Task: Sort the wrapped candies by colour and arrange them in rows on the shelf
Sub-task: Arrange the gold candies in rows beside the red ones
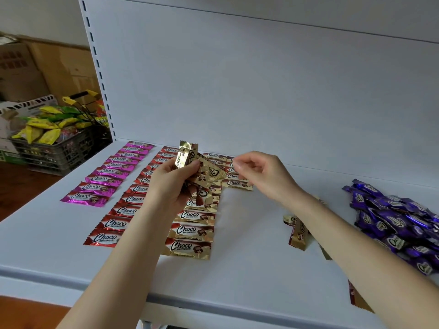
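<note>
On the white shelf (249,264) lie rows of Choco candies: a pink row (107,174) at the left, a red row (118,210) beside it, a gold row (192,231) in the middle, and a second short gold row (237,182) further back. My left hand (173,184) grips a bunch of gold candies (197,167) above the gold row. My right hand (261,173) hovers just right of the bunch, fingers loosely curled, holding nothing that I can see. A few loose gold candies (297,231) lie under my right forearm. A purple pile (399,224) sits at the right.
A dark crate (54,150) of yellow and green snack packs stands on the floor to the left, with cardboard boxes (35,67) behind it. The shelf's back panel (261,79) rises close behind the rows. One gold candy (356,298) hangs over the shelf's front edge at the right.
</note>
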{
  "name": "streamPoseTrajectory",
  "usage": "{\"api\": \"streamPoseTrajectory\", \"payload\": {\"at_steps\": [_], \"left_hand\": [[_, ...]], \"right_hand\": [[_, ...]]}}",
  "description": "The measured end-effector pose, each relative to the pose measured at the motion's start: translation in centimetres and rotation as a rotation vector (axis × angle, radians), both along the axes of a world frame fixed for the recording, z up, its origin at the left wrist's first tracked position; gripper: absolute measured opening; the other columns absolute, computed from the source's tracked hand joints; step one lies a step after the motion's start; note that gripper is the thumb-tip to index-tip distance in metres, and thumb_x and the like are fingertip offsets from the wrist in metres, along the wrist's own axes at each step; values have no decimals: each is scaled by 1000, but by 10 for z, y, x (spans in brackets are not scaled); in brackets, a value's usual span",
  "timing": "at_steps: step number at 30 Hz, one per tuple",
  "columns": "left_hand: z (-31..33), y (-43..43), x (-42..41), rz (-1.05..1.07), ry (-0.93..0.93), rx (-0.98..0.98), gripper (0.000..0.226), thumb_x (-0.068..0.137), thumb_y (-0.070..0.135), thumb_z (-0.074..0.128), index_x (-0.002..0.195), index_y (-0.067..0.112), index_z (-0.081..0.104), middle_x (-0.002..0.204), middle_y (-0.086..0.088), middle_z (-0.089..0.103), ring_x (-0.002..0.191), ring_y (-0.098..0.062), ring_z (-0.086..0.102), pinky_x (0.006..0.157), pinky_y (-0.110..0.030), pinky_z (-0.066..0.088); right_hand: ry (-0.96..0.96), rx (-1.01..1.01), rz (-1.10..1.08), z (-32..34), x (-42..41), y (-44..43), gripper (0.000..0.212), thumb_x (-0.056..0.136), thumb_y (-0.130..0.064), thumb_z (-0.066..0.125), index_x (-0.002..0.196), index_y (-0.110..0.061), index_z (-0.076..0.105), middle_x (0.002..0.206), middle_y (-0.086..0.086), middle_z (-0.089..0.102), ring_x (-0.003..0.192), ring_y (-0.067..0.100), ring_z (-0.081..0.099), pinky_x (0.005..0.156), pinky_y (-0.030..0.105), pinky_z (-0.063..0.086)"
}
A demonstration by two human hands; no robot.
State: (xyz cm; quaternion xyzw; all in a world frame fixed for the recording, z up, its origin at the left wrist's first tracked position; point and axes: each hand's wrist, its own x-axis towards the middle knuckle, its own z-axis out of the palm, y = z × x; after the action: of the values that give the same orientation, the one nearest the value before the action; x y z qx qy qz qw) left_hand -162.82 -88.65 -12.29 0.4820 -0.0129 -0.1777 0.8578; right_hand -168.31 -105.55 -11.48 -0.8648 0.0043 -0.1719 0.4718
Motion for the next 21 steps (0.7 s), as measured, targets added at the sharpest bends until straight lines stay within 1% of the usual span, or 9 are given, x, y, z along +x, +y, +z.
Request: {"api": "streamPoseTrajectory", "payload": {"at_steps": [1, 4, 7, 9, 12, 15, 17, 19, 21], "left_hand": [[0, -1, -1, -16, -23, 11, 9, 85, -5, 57, 85, 4, 57, 55, -3, 64, 43, -9, 59, 37, -15, 44], [-1, -2, -4, -59, -64, 17, 9, 86, -5, 57, 83, 4, 58, 60, -5, 63, 43, -9, 58, 37, -15, 43], [-3, -4, -5, -72, -78, 50, 8, 85, -3, 59, 83, 6, 60, 66, -6, 63, 49, -11, 56, 41, -18, 42], [-4, -4, -5, -55, -71, 71, 8, 84, -2, 60, 82, 6, 59, 72, -9, 62, 49, -10, 54, 39, -17, 39], [-4, -2, -4, -33, -21, 23, 5, 84, -2, 60, 83, 3, 59, 76, -13, 64, 59, -15, 60, 49, -22, 46], [-1, -1, -7, -88, -5, -30, 1, 86, -2, 58, 86, -1, 58, 71, -13, 67, 55, -14, 66, 45, -21, 51], [0, -1, -8, -133, 6, -50, 3, 85, 0, 58, 87, -1, 60, 69, -11, 68, 55, -14, 67, 48, -21, 53], [0, -1, -8, -158, 1, -53, 6, 83, 4, 60, 88, 0, 61, 70, -10, 67, 56, -15, 67, 49, -22, 54], [-1, 0, -7, -160, -6, -52, 12, 78, 8, 63, 87, 1, 61, 69, -9, 67, 55, -15, 66, 49, -22, 53]], "right_hand": [[26, 15, 42, 2, -2, 7, 5, 88, -20, 60, 89, -25, 62, 84, -13, 62, 77, 2, 60, 64, 8, 43], [71, 9, 83, 3, -4, 19, 18, 87, -17, 61, 105, -14, 61, 82, -8, 61, 70, -1, 60, 57, 6, 43], [73, 1, 47, 3, -4, 20, 11, 87, -13, 61, 94, -21, 57, 74, -8, 61, 56, -5, 59, 54, 10, 45], [63, 35, 15, 3, -6, 16, 13, 87, -13, 61, 86, -24, 55, 73, -7, 62, 56, -2, 62, 55, 15, 48], [45, 133, 3, 4, -9, 11, 15, 89, -9, 58, 85, -22, 55, 78, -2, 65, 62, 8, 68, 56, 18, 51], [12, 164, -11, 2, -11, 11, 11, 90, -7, 55, 87, -16, 59, 81, -1, 65, 68, 10, 69, 62, 17, 53], [-42, 101, -25, -2, -11, 11, 10, 89, -8, 58, 90, -16, 64, 84, -6, 65, 78, 10, 68, 71, 17, 54], [-79, 49, -10, -4, -13, 11, 13, 86, -8, 62, 92, -17, 68, 89, -12, 65, 86, 4, 64, 80, 17, 51], [-96, 63, 31, -5, -15, 11, 20, 82, -3, 65, 90, -21, 68, 96, -11, 64, 91, -3, 61, 86, 15, 48]]}}
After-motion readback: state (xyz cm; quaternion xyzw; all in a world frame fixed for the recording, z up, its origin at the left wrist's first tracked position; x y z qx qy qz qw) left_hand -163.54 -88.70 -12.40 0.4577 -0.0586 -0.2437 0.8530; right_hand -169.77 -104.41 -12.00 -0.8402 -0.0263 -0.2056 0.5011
